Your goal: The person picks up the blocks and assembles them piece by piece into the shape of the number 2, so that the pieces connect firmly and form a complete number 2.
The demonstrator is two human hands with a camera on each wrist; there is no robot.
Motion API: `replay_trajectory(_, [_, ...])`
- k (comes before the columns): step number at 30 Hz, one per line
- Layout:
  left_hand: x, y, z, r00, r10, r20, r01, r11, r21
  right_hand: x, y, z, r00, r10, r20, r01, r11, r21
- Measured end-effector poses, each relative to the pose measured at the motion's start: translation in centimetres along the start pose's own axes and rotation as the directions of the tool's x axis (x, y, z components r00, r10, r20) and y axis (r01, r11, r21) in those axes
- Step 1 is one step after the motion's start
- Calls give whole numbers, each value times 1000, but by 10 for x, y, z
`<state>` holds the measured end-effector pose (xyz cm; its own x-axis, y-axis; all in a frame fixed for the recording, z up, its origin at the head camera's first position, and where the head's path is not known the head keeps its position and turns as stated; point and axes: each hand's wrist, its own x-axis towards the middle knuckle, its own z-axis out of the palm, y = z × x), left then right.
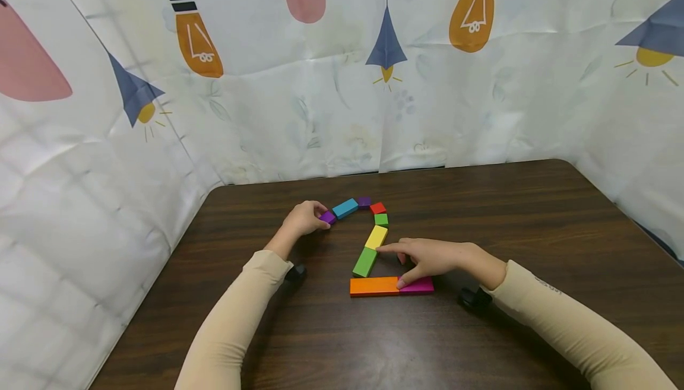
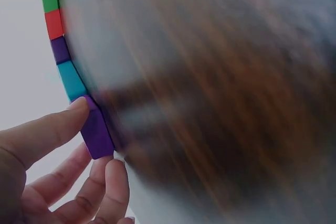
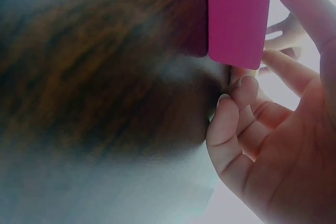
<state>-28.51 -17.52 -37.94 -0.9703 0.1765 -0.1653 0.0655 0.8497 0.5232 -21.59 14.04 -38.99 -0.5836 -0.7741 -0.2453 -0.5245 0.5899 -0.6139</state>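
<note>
In the head view, colored blocks lie on the table in the shape of a figure 2. At its upper left tip my left hand (image 1: 305,218) pinches a purple block (image 2: 97,132) between thumb and fingers. That block adjoins a blue block (image 1: 345,208). My right hand (image 1: 431,256) reaches over the lower part. Its straight index fingertip is at the joint of the yellow block (image 1: 376,237) and the long green block (image 1: 366,263). The thumb tip rests where the orange block (image 1: 374,287) meets the magenta block (image 3: 237,17); the other fingers are bent.
A dark purple block (image 1: 364,202), a red block (image 1: 378,208) and a small green block (image 1: 381,219) form the top of the curve. The brown wooden table (image 1: 507,212) ends at a printed white curtain (image 1: 342,111) behind and at the sides.
</note>
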Motion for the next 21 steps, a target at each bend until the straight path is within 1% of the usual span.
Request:
replay_trajectory(4, [0,3,1,1000,-7,-2,7,1000,24,0,-1,0,1000,0,-2,0,1000,-1])
replay_trajectory(11, [0,4,3,1000,-9,-3,9,1000,17,-1,-2,0,1000,5,-1,-5,1000,-4])
replay_trajectory(21, [-2,6,2,1000,-4,-1,4,1000,15,-1,-2,0,1000,11,1,-11,1000,-1])
